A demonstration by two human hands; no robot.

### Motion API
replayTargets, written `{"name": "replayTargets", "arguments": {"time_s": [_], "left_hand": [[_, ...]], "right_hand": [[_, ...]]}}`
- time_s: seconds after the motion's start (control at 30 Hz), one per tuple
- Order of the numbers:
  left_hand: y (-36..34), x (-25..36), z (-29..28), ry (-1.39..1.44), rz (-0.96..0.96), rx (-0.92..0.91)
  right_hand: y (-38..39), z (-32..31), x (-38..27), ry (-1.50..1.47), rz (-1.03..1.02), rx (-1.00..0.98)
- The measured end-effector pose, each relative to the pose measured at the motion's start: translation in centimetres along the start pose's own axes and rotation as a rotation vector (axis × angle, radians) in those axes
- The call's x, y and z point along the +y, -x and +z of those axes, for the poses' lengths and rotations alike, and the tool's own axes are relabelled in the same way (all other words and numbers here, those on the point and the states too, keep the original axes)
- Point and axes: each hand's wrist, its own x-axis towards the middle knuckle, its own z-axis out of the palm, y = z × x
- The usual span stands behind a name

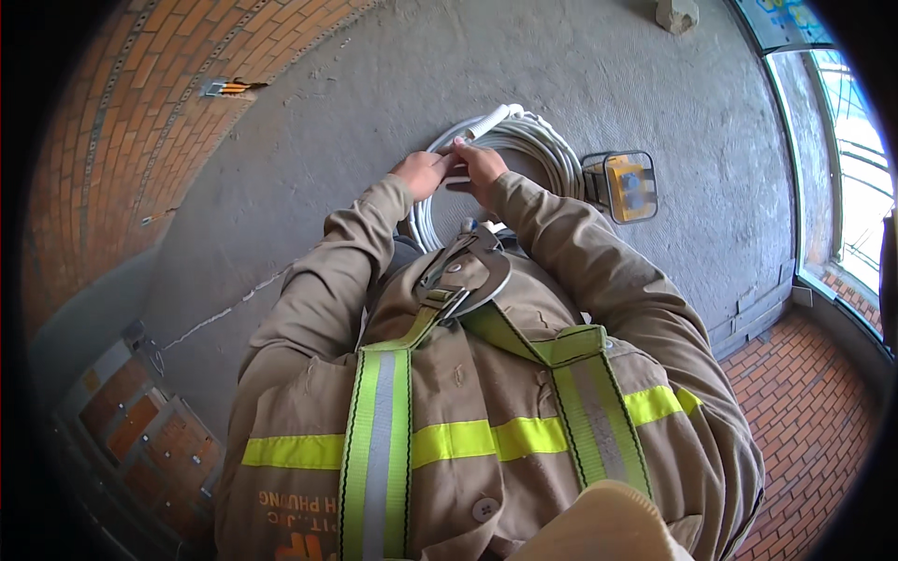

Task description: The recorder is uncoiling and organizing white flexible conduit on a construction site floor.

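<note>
A coil of white tubing [557, 154] lies on the grey floor in front of me, with a thicker white sleeved length [488, 122] across its far side. Over the coil's left part, my left hand [424, 175] and my right hand [484, 168] meet with fingers closed. The right thumb points up beside the thick length. Whatever is pinched between the fingers is too small and partly hidden to make out. Below the hands, a harness hook [493, 271] hangs at my chest on green straps [376, 449].
Right of the coil stands a yellow box in a dark tubular frame [629, 187]. A brick wall [140, 112] with orange conduit ends [229, 89] rises at left. A rough block [676, 15] lies far off. Glazed framing [795, 159] and brick paving [804, 402] are at right.
</note>
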Motion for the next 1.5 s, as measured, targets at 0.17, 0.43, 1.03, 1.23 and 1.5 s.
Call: {"name": "replayTargets", "arguments": {"time_s": [0.17,0.43,1.03,1.23,1.5], "left_hand": [[0.9,-5.4,-5.4,0.254,0.287,-0.069],[-4.0,-32.7,-12.6,-0.040,0.219,-0.181],[6.1,-50.3,-24.0,0.115,0.026,0.031],[14.1,-52.5,-23.2,-0.304,-0.290,-0.031],[23.4,-45.8,-26.9,-0.068,-0.266,0.272]], "right_hand": [[-3.3,4.5,-2.2,-0.124,-0.179,0.140],[-7.6,11.3,-8.0,-0.110,-0.318,0.361],[-15.0,3.4,-15.9,-0.174,-0.551,0.553],[-18.7,0.9,-17.9,-0.277,-0.554,0.608],[-24.8,-3.4,-12.1,-0.405,-0.206,0.730]]}}
